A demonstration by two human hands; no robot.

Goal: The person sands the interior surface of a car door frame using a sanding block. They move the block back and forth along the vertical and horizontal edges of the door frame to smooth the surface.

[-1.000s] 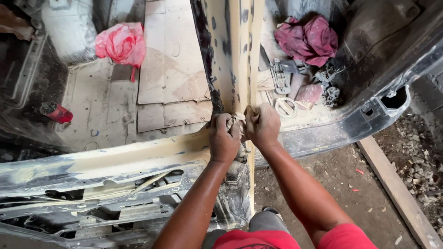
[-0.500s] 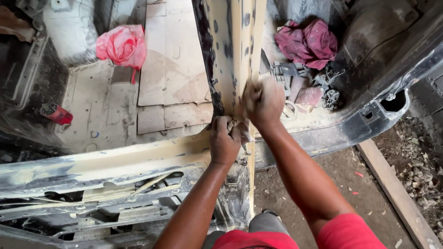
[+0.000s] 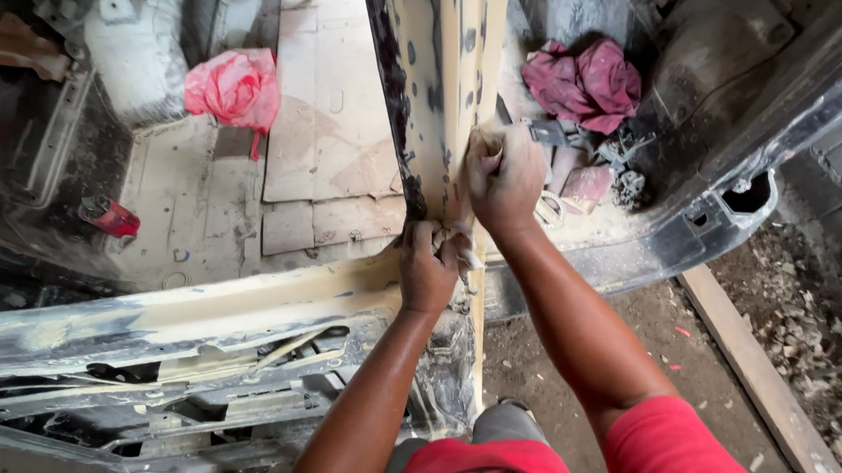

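Our right hand (image 3: pixel 501 179) is fisted around what seems sandpaper against the filler-coated car pillar (image 3: pixel 442 86); our left hand (image 3: pixel 429 265), just below, grips a crumpled piece.

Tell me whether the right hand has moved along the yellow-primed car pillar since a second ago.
Yes. The right hand has slid up the yellow-primed car pillar, away from the left hand, towards the crumpled maroon rag.

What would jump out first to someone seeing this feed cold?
Both hands on the filler-coated car pillar at centre: the right hand is pressed on its edge higher up, the left hand grips it lower, at the sill joint. Next, the colours: a pink bag on the stripped floor at upper left and a crumpled magenta cloth at upper right.
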